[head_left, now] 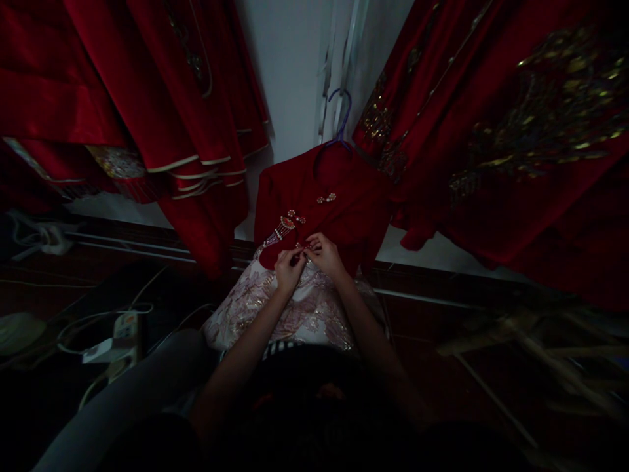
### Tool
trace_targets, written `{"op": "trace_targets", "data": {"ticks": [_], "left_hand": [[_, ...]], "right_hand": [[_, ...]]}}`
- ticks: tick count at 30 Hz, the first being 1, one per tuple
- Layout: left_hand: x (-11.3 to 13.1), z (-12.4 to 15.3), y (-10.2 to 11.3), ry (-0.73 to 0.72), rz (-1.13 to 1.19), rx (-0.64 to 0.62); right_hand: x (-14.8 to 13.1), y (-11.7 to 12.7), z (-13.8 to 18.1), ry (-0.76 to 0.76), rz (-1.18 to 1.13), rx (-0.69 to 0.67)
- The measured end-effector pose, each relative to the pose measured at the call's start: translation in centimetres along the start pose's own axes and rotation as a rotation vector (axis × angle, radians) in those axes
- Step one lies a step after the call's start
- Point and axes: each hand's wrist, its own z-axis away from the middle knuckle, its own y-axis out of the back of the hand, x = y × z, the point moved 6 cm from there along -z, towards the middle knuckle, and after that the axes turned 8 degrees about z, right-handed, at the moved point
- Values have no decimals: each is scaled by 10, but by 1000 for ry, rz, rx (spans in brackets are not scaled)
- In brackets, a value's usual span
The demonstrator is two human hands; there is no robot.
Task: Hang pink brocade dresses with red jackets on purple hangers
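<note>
A red jacket point(344, 216) hangs on a purple hanger point(341, 121). Beaded fasteners point(327, 198) sit on its front, and a beaded tassel ornament point(284, 229) lies to the left. Low on the jacket front, my left hand point(289, 267) is closed in a pinch at a small beaded fastener point(301, 246). From the other side, my right hand point(324, 253) pinches at the same fastener, its fingertips almost meeting the left ones. My fingers partly hide the fastener. Below the jacket spreads a pale pink brocade skirt point(314, 308) with gold pattern, under my forearms.
Red garments point(196, 118) with pale piping hang at left, and gold-embroidered red garments point(540, 118) hang at right. A white power strip point(125, 334) with cables lies on the dark floor at lower left. Blurred wooden bars point(521, 334) stand at lower right.
</note>
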Motion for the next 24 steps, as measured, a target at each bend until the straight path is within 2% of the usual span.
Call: {"op": "trace_targets", "data": {"ticks": [6,11,24], "left_hand": [[1,0,-4,-33,-17,-84],[-1,0,-2,-58,-96,-37],[6,3,-6,-69,-87,-77]], "right_hand": [[3,-5,3,-2,67,57],[7,-9,3,-20,19,109],[9,-13,5,-48,55,191]]}}
